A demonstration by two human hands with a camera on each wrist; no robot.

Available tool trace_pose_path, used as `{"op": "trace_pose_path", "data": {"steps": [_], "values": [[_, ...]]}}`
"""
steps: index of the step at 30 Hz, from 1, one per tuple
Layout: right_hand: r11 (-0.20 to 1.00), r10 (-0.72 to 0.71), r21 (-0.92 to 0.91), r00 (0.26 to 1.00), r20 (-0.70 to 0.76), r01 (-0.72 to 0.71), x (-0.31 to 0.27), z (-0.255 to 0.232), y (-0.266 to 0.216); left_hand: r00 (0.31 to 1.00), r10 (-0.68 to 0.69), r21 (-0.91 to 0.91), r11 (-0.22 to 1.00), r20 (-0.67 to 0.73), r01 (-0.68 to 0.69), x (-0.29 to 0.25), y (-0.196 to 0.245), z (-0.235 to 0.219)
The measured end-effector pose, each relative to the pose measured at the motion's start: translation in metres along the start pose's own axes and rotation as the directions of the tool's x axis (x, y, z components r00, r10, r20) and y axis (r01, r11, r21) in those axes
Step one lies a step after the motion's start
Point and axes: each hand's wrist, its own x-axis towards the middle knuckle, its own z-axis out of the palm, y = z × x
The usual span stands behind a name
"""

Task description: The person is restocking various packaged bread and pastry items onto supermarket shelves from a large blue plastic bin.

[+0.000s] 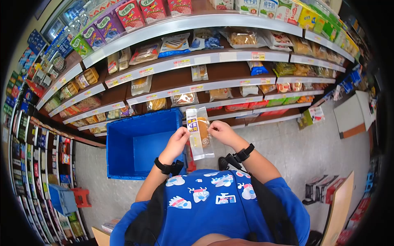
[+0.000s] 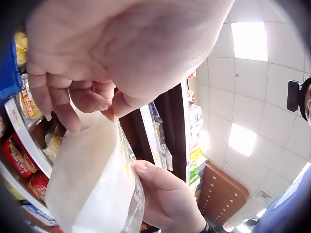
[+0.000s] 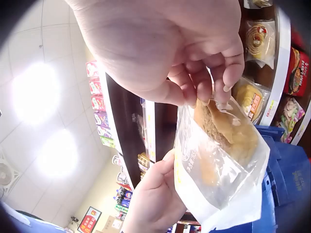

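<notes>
A clear-and-white packet of sliced bread (image 1: 202,137) is held up in front of the shirt, its long side upright in the head view. My left hand (image 1: 175,142) pinches its left edge between thumb and fingers. At the opposite edge, my right hand (image 1: 223,132) pinches the film. Brown bread (image 3: 216,131) shows through the clear side in the right wrist view, while the left wrist view takes in mostly the plain white side of the wrapper (image 2: 87,174). A large blue crate (image 1: 120,147) stands just left of the packet, with nothing seen inside it.
Curved shelves (image 1: 230,57) of wrapped breads run across the front, milk and drink cartons (image 1: 150,9) above. A smaller blue basket (image 1: 62,199) beside a red stool (image 1: 82,197) is at the left. Boxes (image 1: 322,188) and a wooden panel (image 1: 338,209) stand at the right.
</notes>
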Motion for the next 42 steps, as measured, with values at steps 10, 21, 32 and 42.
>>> {"op": "trace_pose_path", "data": {"steps": [10,21,32,42], "values": [[0.994,-0.094,-0.049,0.986,0.138,0.102,0.056,-0.076,0.005,0.987,0.053,-0.033,0.998,-0.152,-0.058,0.054,0.006,0.043],[0.999,-0.031,0.031,0.961,0.273,0.023,0.176,-0.046,-0.001,0.946,0.102,-0.013,0.994,-0.308,-0.111,0.112,0.027,-0.028],[0.892,-0.422,-0.223,0.900,-0.105,0.392,0.295,0.005,0.004,0.863,0.180,0.068,0.983,-0.472,-0.168,0.216,0.013,-0.118],[0.864,-0.386,-0.389,0.917,-0.102,0.320,0.314,-0.004,-0.018,0.736,0.619,0.877,0.475,-0.274,-0.073,0.282,-0.008,-0.174]]}}
